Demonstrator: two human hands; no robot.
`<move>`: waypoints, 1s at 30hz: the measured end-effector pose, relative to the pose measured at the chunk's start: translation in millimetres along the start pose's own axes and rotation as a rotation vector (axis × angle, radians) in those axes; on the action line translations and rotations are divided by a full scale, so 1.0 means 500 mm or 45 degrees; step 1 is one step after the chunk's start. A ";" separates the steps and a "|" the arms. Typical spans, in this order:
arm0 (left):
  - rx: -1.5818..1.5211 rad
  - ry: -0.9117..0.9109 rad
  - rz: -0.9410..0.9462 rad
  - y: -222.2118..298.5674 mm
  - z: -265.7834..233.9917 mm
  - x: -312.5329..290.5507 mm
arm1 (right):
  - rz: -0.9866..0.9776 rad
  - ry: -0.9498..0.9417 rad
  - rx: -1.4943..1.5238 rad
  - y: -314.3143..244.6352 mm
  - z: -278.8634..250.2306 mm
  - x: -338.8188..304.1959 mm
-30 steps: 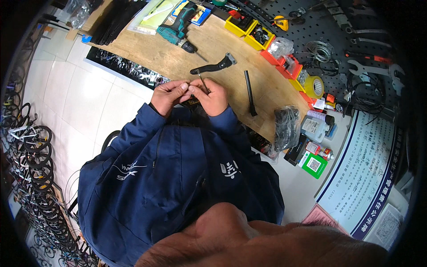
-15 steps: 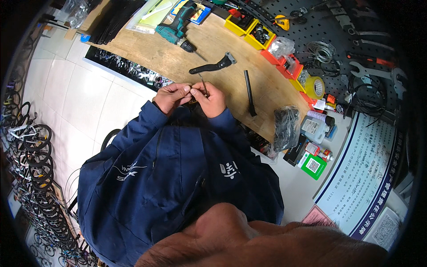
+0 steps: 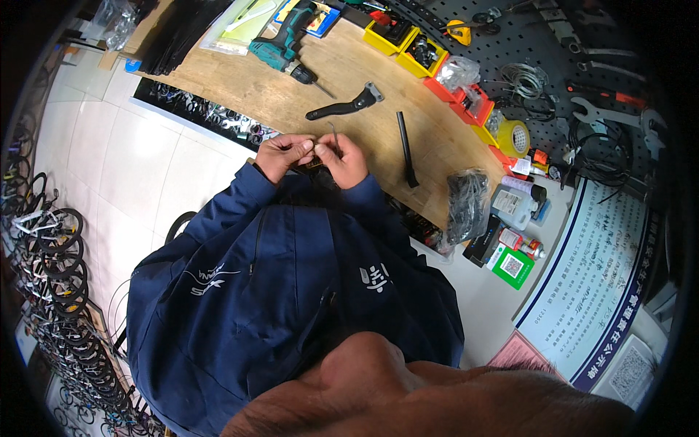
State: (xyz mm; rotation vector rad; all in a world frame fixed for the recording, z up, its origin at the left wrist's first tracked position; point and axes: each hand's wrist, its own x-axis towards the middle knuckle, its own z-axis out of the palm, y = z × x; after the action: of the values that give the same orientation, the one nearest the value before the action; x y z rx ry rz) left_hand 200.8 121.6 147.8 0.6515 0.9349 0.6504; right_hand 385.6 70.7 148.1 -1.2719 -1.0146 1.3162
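My left hand [image 3: 284,158] and my right hand [image 3: 344,162] meet at the bench's near edge, thumbs and fingertips almost touching. A thin metal rod with a bent tip [image 3: 334,132], perhaps a hex key, sticks up out of my right hand's closed fingers. My left fingers are pinched together; whatever small thing sits between the fingertips is too small to name. Just beyond, on the wooden bench [image 3: 291,102], lies a black lever-like part with a metal clamp end [image 3: 342,109]. A slim black tube [image 3: 406,149] rests to the right of my hands.
A teal cordless drill [image 3: 284,47] lies farther back. Yellow and red bins [image 3: 419,54] line the bench under a pegboard of tools. At right are a plastic-wrapped black bundle [image 3: 467,204], bottles and a tape roll [image 3: 513,138]. Bicycles [image 3: 58,255] stand at far left.
The rod in my right hand has tilted a little and its bent tip now shows. Both hands stay together in nearly the same place; the view has shifted slightly.
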 end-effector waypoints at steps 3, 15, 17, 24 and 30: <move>0.132 -0.045 0.102 0.003 0.005 0.003 | 0.074 -0.036 -0.146 0.015 -0.003 0.002; 0.289 -0.046 0.317 0.016 0.014 -0.002 | -0.290 0.163 -0.520 -0.009 0.036 0.008; 0.215 -0.028 0.266 0.012 0.001 0.005 | -0.383 0.179 -0.601 -0.005 0.030 0.011; 0.021 0.201 0.136 -0.025 -0.054 0.041 | -0.286 0.295 -1.131 0.079 -0.081 0.035; -0.137 0.146 0.059 -0.050 -0.082 0.064 | -0.484 0.326 -1.418 0.101 -0.153 0.055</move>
State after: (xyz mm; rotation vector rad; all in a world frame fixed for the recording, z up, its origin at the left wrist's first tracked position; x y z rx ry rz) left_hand 184.5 138.5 94.9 0.5461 0.9862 0.7807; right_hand 457.7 85.0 87.1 -1.8356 -1.7780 0.2035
